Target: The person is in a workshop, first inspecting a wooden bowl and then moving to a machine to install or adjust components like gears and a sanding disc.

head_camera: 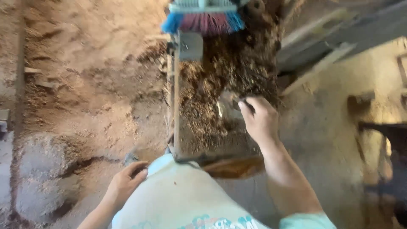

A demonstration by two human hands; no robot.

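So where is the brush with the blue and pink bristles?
Head view, top centre: the brush sits at the far end of the debris-filled tray, above the right hand.

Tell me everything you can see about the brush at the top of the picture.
The brush lies at the top edge of the view, cut off by the frame, so only its head shows. A pale blue-grey block carries stiff bristles that look synthetic: pink in the middle, bright blue at both ends, pointing down in the picture. The bristle tips meet a heap of brown sawdust-like debris and the top of a grey metal frame. No hand touches it; the right hand is lower, in the debris.
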